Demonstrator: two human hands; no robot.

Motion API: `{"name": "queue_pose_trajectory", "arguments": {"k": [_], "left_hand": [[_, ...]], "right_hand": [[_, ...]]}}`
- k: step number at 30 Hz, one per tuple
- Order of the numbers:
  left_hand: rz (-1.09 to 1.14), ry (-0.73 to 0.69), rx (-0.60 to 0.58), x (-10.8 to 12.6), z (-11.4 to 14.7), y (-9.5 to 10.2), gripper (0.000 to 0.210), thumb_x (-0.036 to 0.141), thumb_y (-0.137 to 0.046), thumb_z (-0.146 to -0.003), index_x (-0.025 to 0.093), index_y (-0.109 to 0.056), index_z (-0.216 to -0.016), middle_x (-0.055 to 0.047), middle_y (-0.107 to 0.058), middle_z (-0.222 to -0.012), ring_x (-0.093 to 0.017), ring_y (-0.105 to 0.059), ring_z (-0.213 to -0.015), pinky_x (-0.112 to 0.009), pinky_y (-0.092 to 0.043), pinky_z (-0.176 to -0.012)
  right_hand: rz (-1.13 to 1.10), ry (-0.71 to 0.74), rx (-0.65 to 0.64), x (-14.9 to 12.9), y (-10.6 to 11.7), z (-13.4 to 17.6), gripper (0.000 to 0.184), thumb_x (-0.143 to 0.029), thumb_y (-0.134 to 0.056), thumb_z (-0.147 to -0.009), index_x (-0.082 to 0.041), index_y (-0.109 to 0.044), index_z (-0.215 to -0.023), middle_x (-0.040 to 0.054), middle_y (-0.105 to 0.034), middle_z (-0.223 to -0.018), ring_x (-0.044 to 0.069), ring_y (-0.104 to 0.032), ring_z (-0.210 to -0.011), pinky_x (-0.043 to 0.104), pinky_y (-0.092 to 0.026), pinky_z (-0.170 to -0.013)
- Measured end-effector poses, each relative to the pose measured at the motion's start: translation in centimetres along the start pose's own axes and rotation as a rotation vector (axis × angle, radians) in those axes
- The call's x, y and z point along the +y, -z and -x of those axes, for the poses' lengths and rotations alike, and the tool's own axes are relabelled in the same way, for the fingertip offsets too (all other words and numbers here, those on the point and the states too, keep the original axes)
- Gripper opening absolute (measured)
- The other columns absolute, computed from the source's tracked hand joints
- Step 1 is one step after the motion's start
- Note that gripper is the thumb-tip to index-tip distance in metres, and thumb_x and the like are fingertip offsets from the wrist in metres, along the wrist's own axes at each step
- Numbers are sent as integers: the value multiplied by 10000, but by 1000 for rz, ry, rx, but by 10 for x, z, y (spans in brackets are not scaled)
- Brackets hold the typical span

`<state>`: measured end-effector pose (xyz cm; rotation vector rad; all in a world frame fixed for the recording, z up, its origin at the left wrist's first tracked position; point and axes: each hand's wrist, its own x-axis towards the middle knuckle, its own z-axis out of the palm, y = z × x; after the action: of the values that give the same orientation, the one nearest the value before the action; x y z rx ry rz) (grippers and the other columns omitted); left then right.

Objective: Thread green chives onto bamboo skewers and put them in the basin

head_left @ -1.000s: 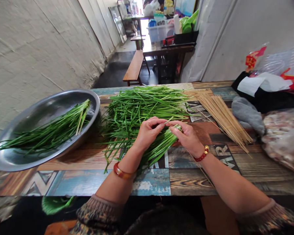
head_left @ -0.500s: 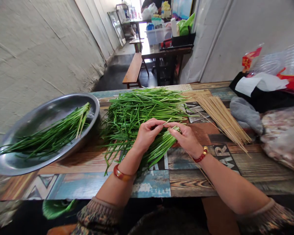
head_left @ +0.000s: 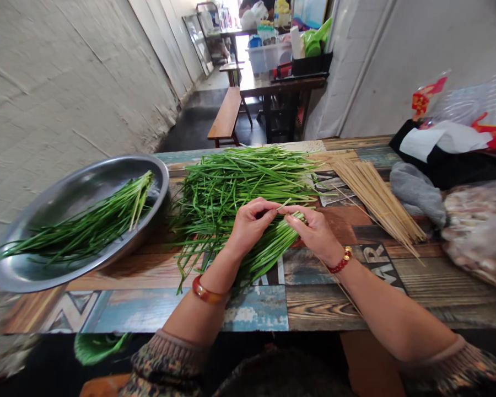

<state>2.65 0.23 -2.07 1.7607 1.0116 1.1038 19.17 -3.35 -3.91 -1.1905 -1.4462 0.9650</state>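
My left hand [head_left: 251, 220] is closed, thumb and forefinger pinching the pale end of a garlic chive stalk [head_left: 284, 204]. Its fingertips meet those of my right hand [head_left: 316, 229], which is closed at the pale ends of a small bunch of garlic chives [head_left: 275, 248]. The bunch's green leaves trail down and left beneath my left hand. A thin bamboo skewer [head_left: 347, 295] runs from under my right hand toward the table's front edge; its upper end is hidden. Just beyond both hands lies a large loose pile of garlic chives [head_left: 240, 176].
A metal basin [head_left: 162, 193] with bunched chives [head_left: 95, 226] stands at left. Right of the pile lie many bamboo skewers [head_left: 376, 198], then a grey plastic bag [head_left: 415, 190] and a clear bag of pale pieces [head_left: 479, 226]. A bench [head_left: 226, 113] stands beyond the wood-patterned table [head_left: 248, 311].
My hands keep nearly the same pinching pose at the chive ends, with only slight finger movement. The whole view has shifted very slightly.
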Motion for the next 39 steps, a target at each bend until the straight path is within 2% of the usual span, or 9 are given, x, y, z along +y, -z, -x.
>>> {"name": "queue_pose_trajectory", "arguments": {"k": [6, 14, 16, 19, 21, 26, 32, 39], "left_hand": [[-77, -50, 2, 2, -1, 0, 159, 235, -601, -835, 170, -740, -874, -27, -657, -754, -121, -576, -706, -237, -435, -665], [-214, -194, 35, 4, -1, -3, 163, 173, -575, -842, 167, -735, -875, -28, -650, -737, -116, -575, -697, -233, -435, -651], [-222, -213, 47, 3, -1, -3, 163, 165, -576, -839, 166, -734, -879, -26, -643, -727, -115, -572, -688, -235, -435, -645], [-235, -225, 55, 2, 0, -3, 162, 151, -580, -830, 158, -733, -885, -21, -625, -700, -112, -556, -665, -233, -424, -620], [-245, -227, 56, 1, 0, -3, 161, 141, -581, -826, 158, -732, -882, -18, -623, -693, -110, -551, -660, -233, -422, -615], [-277, -220, 70, -1, 1, -3, 144, 133, -588, -819, 154, -724, -862, -22, -646, -712, -114, -568, -678, -240, -435, -640], [-330, -211, 100, -3, 2, -4, 74, 140, -624, -791, 157, -687, -756, -3, -625, -677, -110, -556, -647, -231, -425, -609], [-371, -223, 65, -1, 2, -4, 76, 108, -621, -787, 156, -669, -755, -4, -629, -701, -109, -571, -676, -225, -424, -628]], "right_hand": [[15, -1, 6, 1, -1, -1, 251, -305, -543, -826, -203, -709, -985, 32, -721, -951, 174, -643, -837, 291, -492, -743], [30, 23, -6, 1, -1, -1, 244, -283, -525, -841, -183, -682, -1000, 48, -705, -981, 174, -628, -856, 302, -474, -773], [46, 21, 13, -1, -1, -1, 294, -275, -536, -834, -181, -644, -1091, 50, -689, -968, 171, -619, -841, 301, -473, -759], [71, 22, 41, -4, -1, 0, 481, -244, -545, -826, -196, -502, -1302, 26, -668, -886, 158, -598, -768, 292, -466, -715], [74, 34, 31, -4, -1, 1, 522, -224, -532, -832, -209, -449, -1347, 4, -650, -819, 147, -582, -714, 284, -458, -684], [87, 55, 43, 0, -2, 0, 402, -221, -543, -829, -223, -511, -1229, -4, -638, -816, 142, -588, -726, 280, -455, -684], [85, 58, 63, 1, -3, 1, 341, -214, -549, -821, -227, -511, -1160, -3, -635, -819, 146, -600, -738, 279, -457, -671], [89, 65, 78, 2, -4, 1, 279, -220, -547, -813, -220, -511, -1089, 14, -633, -866, 162, -617, -807, 281, -460, -690]]}}
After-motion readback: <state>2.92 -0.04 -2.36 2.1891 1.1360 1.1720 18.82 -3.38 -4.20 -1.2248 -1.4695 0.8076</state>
